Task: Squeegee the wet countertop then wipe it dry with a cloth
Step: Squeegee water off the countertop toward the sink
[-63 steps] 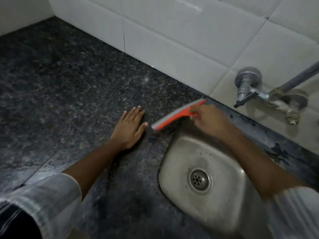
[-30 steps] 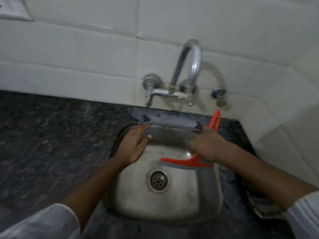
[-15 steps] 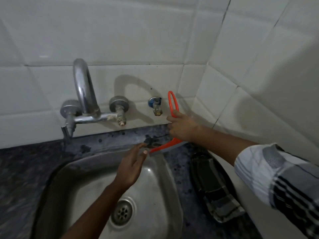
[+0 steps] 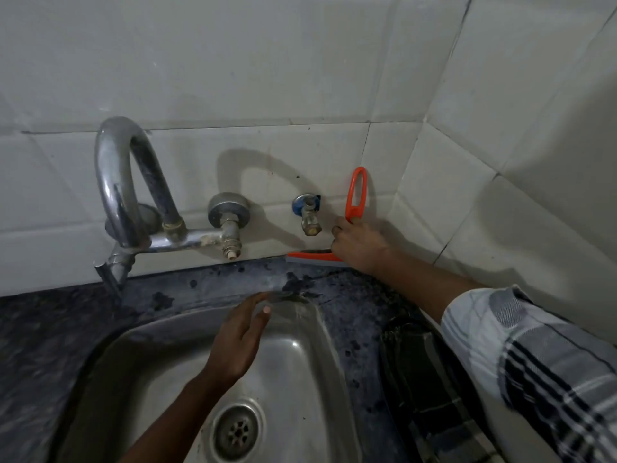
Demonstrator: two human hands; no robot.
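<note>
The orange plastic squeegee (image 4: 354,208) stands at one o'clock against the white tiled wall (image 4: 267,78), our right hand (image 4: 359,247) fingers curled round its neck, blade on the dark speckled stone worktop (image 4: 350,295). Our left hand (image 4: 238,339) hangs open, empty, over the steel sink (image 4: 300,379). We judge it could topple if let go there.

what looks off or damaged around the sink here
The countertop strip behind the sink is mottled with dark blotches, stains or wet patches. The tap has whitish crust at its valve joints. The squeegee, held by the right hand, stands upright against the wall tiles. Nothing looks spilled or broken.
</note>
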